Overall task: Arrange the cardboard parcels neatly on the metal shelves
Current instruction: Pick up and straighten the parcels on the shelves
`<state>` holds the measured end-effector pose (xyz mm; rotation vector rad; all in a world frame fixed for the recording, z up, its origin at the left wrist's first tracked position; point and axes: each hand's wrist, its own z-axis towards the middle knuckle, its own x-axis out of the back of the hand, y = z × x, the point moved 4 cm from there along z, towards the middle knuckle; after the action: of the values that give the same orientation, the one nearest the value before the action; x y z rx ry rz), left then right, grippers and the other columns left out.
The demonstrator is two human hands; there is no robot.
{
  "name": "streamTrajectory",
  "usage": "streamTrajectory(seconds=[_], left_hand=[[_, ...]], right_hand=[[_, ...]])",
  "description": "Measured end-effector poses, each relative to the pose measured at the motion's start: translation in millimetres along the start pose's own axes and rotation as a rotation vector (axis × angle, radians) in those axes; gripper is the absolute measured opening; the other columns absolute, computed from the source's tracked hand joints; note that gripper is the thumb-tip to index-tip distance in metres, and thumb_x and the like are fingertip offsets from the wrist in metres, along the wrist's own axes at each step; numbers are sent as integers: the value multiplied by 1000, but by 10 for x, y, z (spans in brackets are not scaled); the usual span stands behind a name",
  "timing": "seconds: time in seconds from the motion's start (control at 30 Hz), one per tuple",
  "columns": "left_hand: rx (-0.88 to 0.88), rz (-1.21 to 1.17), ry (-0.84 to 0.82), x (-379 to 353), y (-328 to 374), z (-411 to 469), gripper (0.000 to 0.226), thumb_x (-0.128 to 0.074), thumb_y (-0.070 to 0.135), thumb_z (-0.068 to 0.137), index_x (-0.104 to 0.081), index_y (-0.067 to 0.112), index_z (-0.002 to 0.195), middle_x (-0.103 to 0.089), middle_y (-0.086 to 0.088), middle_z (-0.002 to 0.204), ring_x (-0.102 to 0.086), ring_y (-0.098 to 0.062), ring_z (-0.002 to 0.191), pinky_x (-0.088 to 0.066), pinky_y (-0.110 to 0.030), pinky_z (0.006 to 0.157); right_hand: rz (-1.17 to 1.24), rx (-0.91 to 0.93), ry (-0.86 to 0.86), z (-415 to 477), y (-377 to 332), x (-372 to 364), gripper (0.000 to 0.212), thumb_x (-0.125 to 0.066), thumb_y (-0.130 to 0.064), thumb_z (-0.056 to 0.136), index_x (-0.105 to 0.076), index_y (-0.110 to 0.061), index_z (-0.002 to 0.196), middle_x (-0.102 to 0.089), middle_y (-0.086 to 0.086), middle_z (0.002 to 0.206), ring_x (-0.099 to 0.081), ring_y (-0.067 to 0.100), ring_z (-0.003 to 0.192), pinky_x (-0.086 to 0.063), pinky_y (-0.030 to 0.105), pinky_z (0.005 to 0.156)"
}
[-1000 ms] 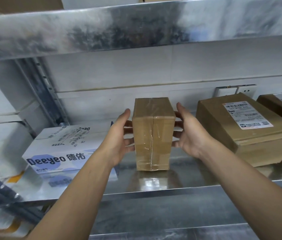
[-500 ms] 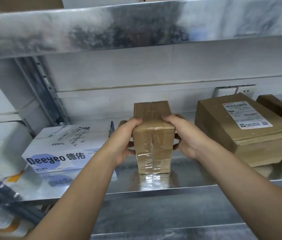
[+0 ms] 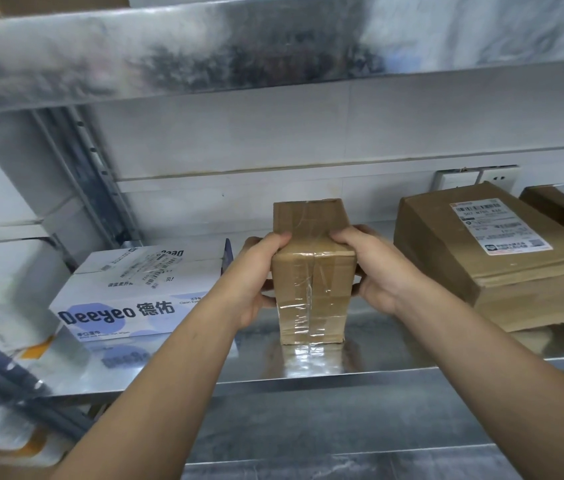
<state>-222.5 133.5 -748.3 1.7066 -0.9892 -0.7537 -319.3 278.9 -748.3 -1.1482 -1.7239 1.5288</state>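
Two hands, left hand (image 3: 256, 271) and right hand (image 3: 374, 268), grip a tape-glossed cardboard parcel (image 3: 311, 282) upright on the shiny metal shelf (image 3: 412, 344), fingers curled over its top.

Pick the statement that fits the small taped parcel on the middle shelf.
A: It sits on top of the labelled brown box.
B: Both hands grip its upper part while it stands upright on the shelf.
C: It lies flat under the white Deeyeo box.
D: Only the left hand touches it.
B: the left hand and the right hand both curl round the top of the taped parcel, which stands upright on the metal shelf.
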Motion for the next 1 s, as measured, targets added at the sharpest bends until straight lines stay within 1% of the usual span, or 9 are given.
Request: streamTrajectory(seconds=[0.1, 0.2, 0.27, 0.43, 0.6, 0.73, 0.8, 0.93, 1.0], left_hand=[[36, -102, -8, 44, -16, 5, 54, -51, 66, 95, -66, 16, 109, -70, -4, 83, -71, -28, 81, -61, -47, 77], [87, -146, 29, 94, -104, 46, 60, -43, 65, 99, -67, 12, 115, -70, -11, 108, -68, -29, 103, -58, -47, 78], [114, -132, 56, 93, -190, 47, 55, -41, 58, 103, -68, 12, 118, -68, -12, 119, -65, -29, 111, -57, -47, 80], [173, -116, 113, 62, -393, 99, 35, -45, 43, 106, -66, 15, 100, -65, -4, 100, -63, -20, 92, -53, -40, 76], [192, -116, 135, 70, -499, 120, 26, -48, 37, 106, -67, 20, 99, -69, -3, 98, -66, -21, 80, -53, -31, 65], [152, -173, 137, 73, -476, 128, 26, -53, 40, 103, -68, 20, 110, -75, 0, 93, -70, -24, 84, -57, -35, 71], [108, -200, 164, 121, -456, 163, 31, -50, 42, 104, -65, 20, 120, -77, 4, 81, -71, -21, 83, -57, -38, 77], [17, -184, 239, 234, -412, 217, 47, -49, 47, 102, -50, 30, 146, -78, 8, 94, -76, -17, 78, -57, -34, 65], [4, -165, 255, 261, -391, 240, 44, -46, 47, 104, -56, 26, 141, -77, 7, 95, -74, -17, 79, -57, -35, 68]], right_hand=[[54, 4, -4, 4, 3, 72, 8, -60, -27, 99, -64, -21, 101, -65, -6, 62, -60, 19, 76, -51, 41, 69], [115, -19, 14, -5, 9, 136, 14, -58, -28, 100, -65, -20, 91, -64, -4, 60, -60, 19, 73, -52, 36, 62], [163, -38, 24, -13, 10, 179, 17, -58, -29, 100, -67, -19, 90, -66, 0, 67, -62, 22, 77, -54, 37, 65], [282, -77, 46, -30, 20, 312, 26, -60, -30, 98, -69, -13, 115, -70, 11, 99, -68, 30, 97, -57, 50, 84], [424, -98, 25, -20, 85, 416, 26, -50, -29, 103, -69, -12, 98, -75, 8, 84, -74, 25, 78, -55, 48, 80], [446, -122, 15, -14, 189, 493, 33, -46, -27, 106, -63, -11, 129, -74, 15, 114, -72, 31, 99, -58, 53, 78], [446, -96, 23, 4, 228, 535, 31, -46, -23, 108, -59, -19, 135, -73, 12, 120, -74, 32, 99, -60, 59, 71], [329, -19, 113, 58, 293, 605, 31, -46, -11, 108, -52, -29, 133, -78, 3, 87, -77, 23, 76, -61, 56, 68], [187, 12, 146, 71, 326, 609, 32, -45, -7, 108, -53, -26, 133, -77, 3, 82, -74, 22, 73, -59, 52, 76]])
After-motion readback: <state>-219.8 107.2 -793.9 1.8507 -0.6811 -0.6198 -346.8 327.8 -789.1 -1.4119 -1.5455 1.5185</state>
